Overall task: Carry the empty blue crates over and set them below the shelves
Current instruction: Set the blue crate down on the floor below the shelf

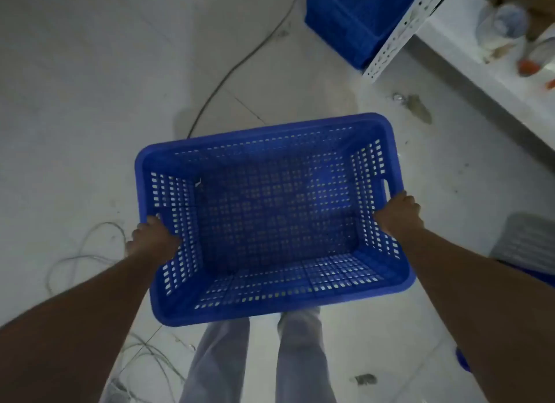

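An empty blue crate (pixel 270 216) with perforated walls hangs in the air in front of me, above the floor. My left hand (pixel 153 237) grips its left short wall at the rim. On the opposite wall, my right hand (pixel 399 213) is closed just below the handle slot. Nothing lies inside the crate. Another blue crate (pixel 345 21) stands on the floor at the top, beside the post of the white shelf (pixel 468 72) on the right.
A dark cable (pixel 234 69) runs across the pale floor ahead. Loose thin wires (pixel 90 252) lie at the left and near my feet. The shelf board carries bottles and small items. A grey object (pixel 528 240) sits at the right edge, with blue beneath it.
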{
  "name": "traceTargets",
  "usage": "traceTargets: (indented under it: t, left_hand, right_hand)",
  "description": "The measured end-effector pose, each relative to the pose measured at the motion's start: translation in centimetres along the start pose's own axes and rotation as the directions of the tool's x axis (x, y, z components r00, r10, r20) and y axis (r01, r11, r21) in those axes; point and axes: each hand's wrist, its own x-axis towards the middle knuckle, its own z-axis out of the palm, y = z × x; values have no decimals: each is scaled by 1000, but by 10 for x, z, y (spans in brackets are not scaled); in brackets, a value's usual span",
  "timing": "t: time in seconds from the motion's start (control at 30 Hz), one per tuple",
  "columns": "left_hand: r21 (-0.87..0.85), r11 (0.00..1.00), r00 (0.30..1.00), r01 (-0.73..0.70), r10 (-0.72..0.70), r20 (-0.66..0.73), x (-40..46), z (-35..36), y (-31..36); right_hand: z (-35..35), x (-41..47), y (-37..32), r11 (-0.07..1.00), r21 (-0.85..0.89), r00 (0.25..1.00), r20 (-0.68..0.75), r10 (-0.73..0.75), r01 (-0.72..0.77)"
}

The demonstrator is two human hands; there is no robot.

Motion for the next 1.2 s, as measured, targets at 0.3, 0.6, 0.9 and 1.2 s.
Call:
traceTargets:
  t: [0.3,0.6,0.9,1.2]
  left_hand:
    - [-438,847,937,301,-349,-31,55,52,-7]
    - [-782,490,918,386,-286,274,76,4,-21]
    - [-829,534,980,164,-187,73,19,-70,59]
    - [-794,596,992,-124,66,-105,-52,-141,218]
  right_hand:
    - [37,61,2,915,342,957,-120,265,-211]
    - [-10,79,35,798,553,971,123,207,-240]
    - [-78,53,107,647,699,943,127,308,-306]
    - [-141,49,211,414,822,876,194,441,-391]
